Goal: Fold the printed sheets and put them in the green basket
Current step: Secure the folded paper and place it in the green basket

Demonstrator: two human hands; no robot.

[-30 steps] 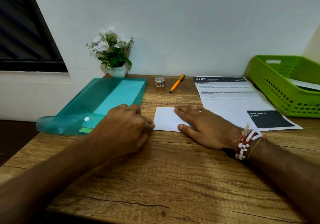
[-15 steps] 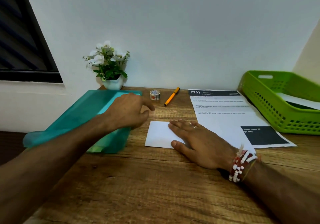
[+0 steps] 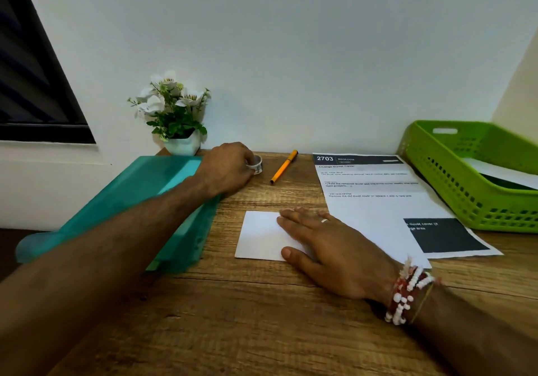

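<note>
1. Centrally, a folded sheet [image 3: 259, 237] is seen lying flat on the wooden table [image 3: 262, 332], blank white side up.
2. The right hand [image 3: 337, 250] is laid palm-down on the right half of the folded sheet. Fingers are held straight and close together, the thumb is spread apart along the near edge, and nothing is clasped.
3. A ring [image 3: 324, 220] is worn on one finger of that hand, and a red-and-white bead bracelet [image 3: 406, 297] is worn at the wrist.
4. The left hand [image 3: 227, 169] is stretched to 11 o'clock of the folded sheet, well apart from it. Its fingers are curled down and clamped on a tape roll [image 3: 257, 164] standing on the table. The thumb is hidden.
5. An orange pen [image 3: 283, 166] is placed at 12 o'clock of the folded sheet, just right of the tape roll and not touching it.
6. A printed sheet [image 3: 378, 201] is spread unfolded at 2 o'clock, with the header "2703" at the far edge and a dark block at the near right. Contact with the right hand cannot be told.
7. The green basket [image 3: 454, 189] is set farther out at 2 to 3 o'clock, just beside the printed sheet. White paper [image 3: 503, 172] is seen inside it.
8. A teal folder [image 3: 131, 189] is laid at 9 to 10 o'clock, partly covered by the left forearm and blurred.
9. A flower pot [image 3: 182, 145] with white blooms is placed at 11 o'clock, beyond the folder, against the wall.
</note>
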